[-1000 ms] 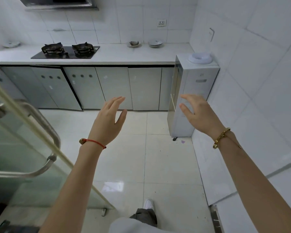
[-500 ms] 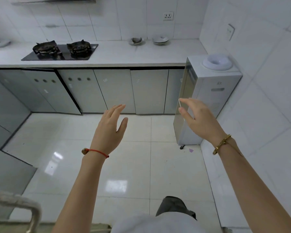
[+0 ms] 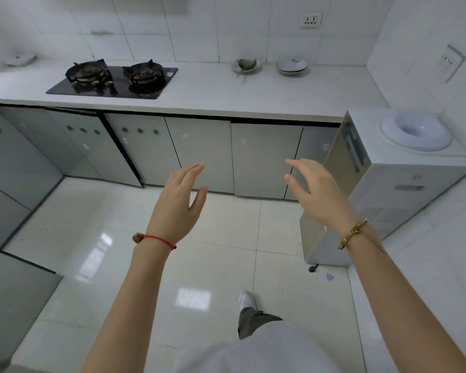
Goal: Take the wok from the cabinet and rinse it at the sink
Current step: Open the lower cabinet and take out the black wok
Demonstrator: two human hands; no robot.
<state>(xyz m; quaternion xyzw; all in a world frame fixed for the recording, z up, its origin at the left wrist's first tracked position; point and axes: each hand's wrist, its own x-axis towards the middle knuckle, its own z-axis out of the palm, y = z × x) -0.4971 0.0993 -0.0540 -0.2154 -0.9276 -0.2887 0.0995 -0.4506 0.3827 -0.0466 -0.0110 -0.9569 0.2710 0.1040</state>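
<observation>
Wok isn't showing yet; left hand (image 3: 179,204) and right hand (image 3: 316,193) are hanging spread, grasping nothing, facing shut cabinet doors (image 3: 199,154) mid-frame — wrong door risks wasting time.

Head view, downward (toward cabinets (image 3: 199,154))

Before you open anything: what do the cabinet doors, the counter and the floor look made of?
Cabinet doors: flat grey panels with a satin sheen, possibly frosted glass or laminate; hard to tell. Counter: smooth white slab, probably stone or composite. Floor: glossy pale ceramic tiles, with grout lines and bright light reflections.
</observation>
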